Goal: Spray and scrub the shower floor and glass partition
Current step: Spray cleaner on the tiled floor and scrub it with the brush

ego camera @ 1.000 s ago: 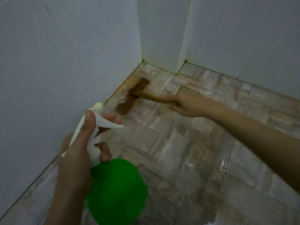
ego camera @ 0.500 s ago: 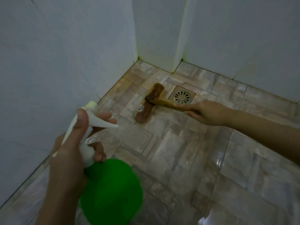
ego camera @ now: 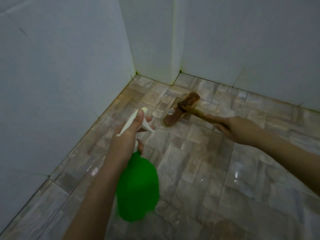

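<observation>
While our right hand (ego camera: 228, 126) is scrubbing the marbled tile floor (ego camera: 199, 170), gripping a brown wooden brush (ego camera: 181, 110), our left hand (ego camera: 126, 136) is clutching a green spray bottle (ego camera: 138, 187), probably spraying next.

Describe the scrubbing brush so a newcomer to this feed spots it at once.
Find the white column jutting from the far walls. On the floor tiles just before its foot sits the brush, its handle in the right hand. It is the only brown, T-shaped tool; the other, in the left hand, is a green spray bottle.
</observation>
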The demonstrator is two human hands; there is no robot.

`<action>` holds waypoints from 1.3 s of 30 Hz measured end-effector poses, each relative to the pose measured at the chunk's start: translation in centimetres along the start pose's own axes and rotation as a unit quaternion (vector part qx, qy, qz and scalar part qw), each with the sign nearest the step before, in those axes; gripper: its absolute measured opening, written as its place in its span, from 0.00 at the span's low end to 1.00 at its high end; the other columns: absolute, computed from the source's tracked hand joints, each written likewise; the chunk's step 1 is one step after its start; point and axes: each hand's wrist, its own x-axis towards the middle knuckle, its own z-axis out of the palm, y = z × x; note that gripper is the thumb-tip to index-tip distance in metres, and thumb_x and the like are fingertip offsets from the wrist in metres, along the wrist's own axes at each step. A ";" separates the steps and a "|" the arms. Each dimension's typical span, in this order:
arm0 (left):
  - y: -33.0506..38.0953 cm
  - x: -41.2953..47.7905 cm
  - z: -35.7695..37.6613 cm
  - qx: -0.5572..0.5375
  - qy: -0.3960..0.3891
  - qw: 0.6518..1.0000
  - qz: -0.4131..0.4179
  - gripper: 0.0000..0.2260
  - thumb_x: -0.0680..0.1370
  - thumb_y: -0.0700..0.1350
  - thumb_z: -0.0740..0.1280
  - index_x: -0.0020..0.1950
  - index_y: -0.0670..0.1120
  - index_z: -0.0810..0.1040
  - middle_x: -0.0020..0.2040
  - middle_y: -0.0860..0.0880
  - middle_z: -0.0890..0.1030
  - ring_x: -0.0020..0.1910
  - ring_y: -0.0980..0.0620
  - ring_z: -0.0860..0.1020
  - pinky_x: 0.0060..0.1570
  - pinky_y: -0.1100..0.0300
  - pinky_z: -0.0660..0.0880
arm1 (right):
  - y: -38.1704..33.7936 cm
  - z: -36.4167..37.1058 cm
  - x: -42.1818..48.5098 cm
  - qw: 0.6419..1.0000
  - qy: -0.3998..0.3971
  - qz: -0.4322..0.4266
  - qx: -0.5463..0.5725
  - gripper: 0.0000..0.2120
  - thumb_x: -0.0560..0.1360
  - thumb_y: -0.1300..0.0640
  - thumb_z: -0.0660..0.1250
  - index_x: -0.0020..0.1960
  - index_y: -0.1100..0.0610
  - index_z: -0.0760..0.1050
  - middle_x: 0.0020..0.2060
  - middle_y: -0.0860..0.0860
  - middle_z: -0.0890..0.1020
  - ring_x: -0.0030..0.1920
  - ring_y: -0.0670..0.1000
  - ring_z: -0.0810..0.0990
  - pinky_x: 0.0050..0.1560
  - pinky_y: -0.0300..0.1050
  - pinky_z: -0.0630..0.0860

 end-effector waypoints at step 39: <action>-2.1 4.9 3.1 0.024 0.034 0.998 -0.046 0.21 0.78 0.65 0.62 0.46 0.49 0.85 0.47 0.43 0.86 0.20 0.53 0.70 0.23 0.62 0.68 | -7.7 1.6 1.0 0.950 0.036 0.201 0.236 0.24 0.83 0.57 0.50 0.76 0.39 0.53 0.34 0.51 0.75 0.28 0.49 0.73 0.23 0.39 0.68</action>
